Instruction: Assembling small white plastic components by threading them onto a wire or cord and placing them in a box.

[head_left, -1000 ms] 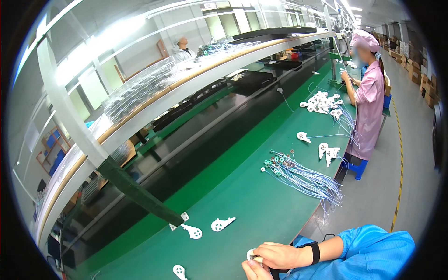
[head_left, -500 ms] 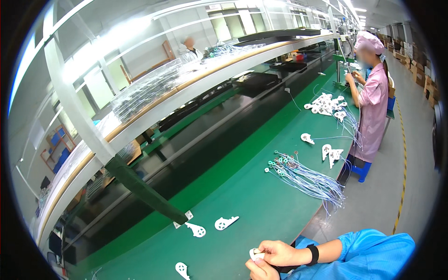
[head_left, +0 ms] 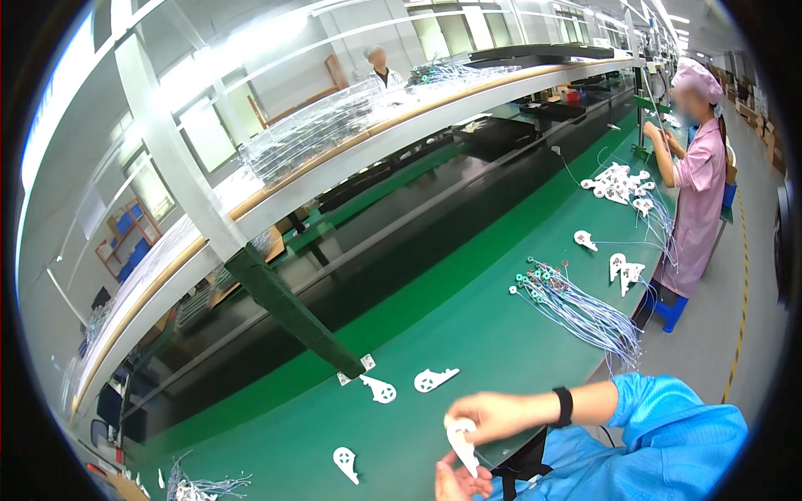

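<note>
My right hand [head_left: 493,415], with a black band at its wrist, pinches a white plastic part [head_left: 461,444] with a round head and a tapering tail. The part hangs tail-down at the table's near edge. Below it, my left hand [head_left: 451,484] is open with fingers apart, close to the tail; whether they touch it I cannot tell. Similar white pieces with spoked round heads lie on the green table [head_left: 393,438]: one [head_left: 381,390] by the post foot, another [head_left: 434,380] to its right, and a third [head_left: 345,464] nearer me.
A bundle of blue-white wires [head_left: 585,313] with green and brown ends overhangs the right edge. Beyond lie a pile of white parts [head_left: 618,184] and a co-worker in pink [head_left: 702,200]. A green-wrapped post [head_left: 292,309] meets the table. More wires [head_left: 200,486] lie lower left.
My hands were together around the white part; now they are apart, with the part upright in my right hand and my left hand opened below. The whole view has shifted.
</note>
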### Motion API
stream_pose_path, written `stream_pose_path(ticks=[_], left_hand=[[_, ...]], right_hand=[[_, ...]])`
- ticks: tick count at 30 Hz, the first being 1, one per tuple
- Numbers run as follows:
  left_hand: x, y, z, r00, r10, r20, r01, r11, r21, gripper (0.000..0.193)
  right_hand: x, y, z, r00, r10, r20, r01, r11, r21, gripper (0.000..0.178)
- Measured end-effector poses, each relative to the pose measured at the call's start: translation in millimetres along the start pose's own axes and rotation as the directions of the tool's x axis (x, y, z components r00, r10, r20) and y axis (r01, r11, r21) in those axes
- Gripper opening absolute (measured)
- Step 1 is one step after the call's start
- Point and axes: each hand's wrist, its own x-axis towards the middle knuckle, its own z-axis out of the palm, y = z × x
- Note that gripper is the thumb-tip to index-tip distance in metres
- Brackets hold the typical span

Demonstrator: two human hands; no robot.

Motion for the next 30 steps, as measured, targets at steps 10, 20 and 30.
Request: stream_pose_path(ticks=[10, 20, 30], left_hand=[[79.7, 25.8, -41.9, 0.961, 0.245, -0.13, -0.148, 0.85, 0.506, 0.039], [191.5, 41.6, 12.3, 0.868, 0.492, -0.064, 0.043, 0.054, 0.998, 0.063], [156.8, 25.8, 35.9, 0.868, 0.441, 0.227, -0.366, 0.262, 0.893, 0.059]], right_hand=[[-33.2, 12.5, -94.3, 0.673, 0.29, -0.681, -0.064, 0.939, 0.337, 0.044], [-169.5, 26.8, -80.7, 0.621, 0.367, -0.692, -0.171, 0.926, 0.337, 0.017], [-94.0, 65.6, -159.0, 0.667, 0.137, -0.732, -0.625, 0.637, -0.451, 0.022]])
